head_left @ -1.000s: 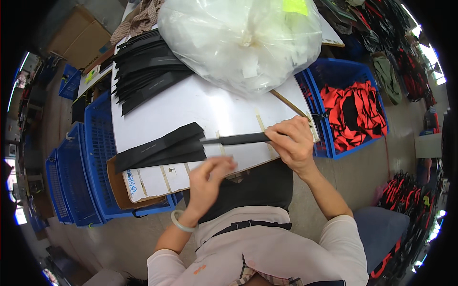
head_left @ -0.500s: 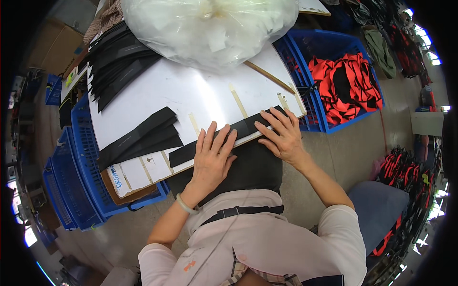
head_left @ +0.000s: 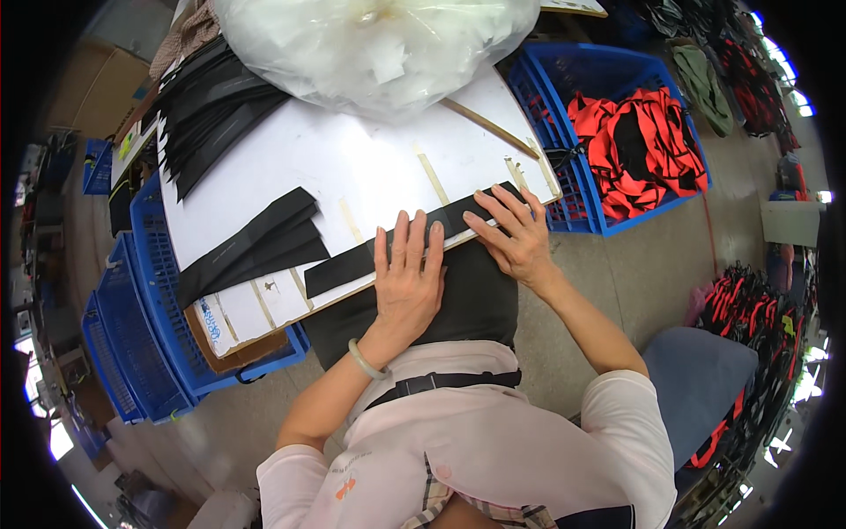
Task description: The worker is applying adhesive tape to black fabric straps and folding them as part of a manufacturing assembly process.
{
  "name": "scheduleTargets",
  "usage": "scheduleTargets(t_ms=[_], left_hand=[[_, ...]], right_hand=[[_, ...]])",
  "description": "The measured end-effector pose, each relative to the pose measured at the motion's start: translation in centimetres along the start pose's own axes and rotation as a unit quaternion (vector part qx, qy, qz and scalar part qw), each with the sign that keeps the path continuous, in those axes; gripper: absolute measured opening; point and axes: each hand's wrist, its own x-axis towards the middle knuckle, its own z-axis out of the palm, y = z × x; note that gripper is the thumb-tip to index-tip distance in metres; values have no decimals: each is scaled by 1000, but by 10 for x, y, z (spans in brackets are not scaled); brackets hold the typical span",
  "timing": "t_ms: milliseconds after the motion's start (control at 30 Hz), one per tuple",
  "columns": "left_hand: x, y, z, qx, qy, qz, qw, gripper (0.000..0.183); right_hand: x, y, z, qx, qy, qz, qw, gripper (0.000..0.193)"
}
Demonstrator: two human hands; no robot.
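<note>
Left grip has slid nearer right grip, both released atop black strip edging the roomy tabletop.

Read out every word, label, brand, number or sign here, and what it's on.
White tabletop, near left corner: blue lettering, which I won't quote.
Overlapping black strips: pale print, too small to read.
Pale shirt: tiny dark print by an orange motif, too small to read.
Cardboard box, far left: dark print, too blurred.
Black strip beneath the left hand and right hand: none I can make out.
</note>
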Motion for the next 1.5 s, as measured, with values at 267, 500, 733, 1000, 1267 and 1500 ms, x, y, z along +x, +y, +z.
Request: scheduleTargets(t_ms=[267, 500, 733, 1000, 1267, 1500], left_hand=[[0, 6, 5, -7, -15, -4, 1000, 81], [-1, 4, 6, 1, -14, -3, 1000, 83], [1, 6, 3, 34, -29, 3, 999, 81], [2, 8, 4, 58, -14, 14, 998, 53], [2, 7, 5, 48, -9, 16, 999, 54], [1, 7, 9, 34, 3, 8, 999, 70]], right_hand=[[-1, 1, 1, 7, -6, 12, 1000, 40], [-1, 0, 3, 14, 1, 13, 1000, 41], [1, 0, 4, 8, 12, 9, 1000, 40], [0, 0, 5, 5, 16, 9, 1000, 37], [1, 0, 4, 11, 12, 12, 1000, 38], [0, 0, 3, 10, 11, 11, 1000, 39]])
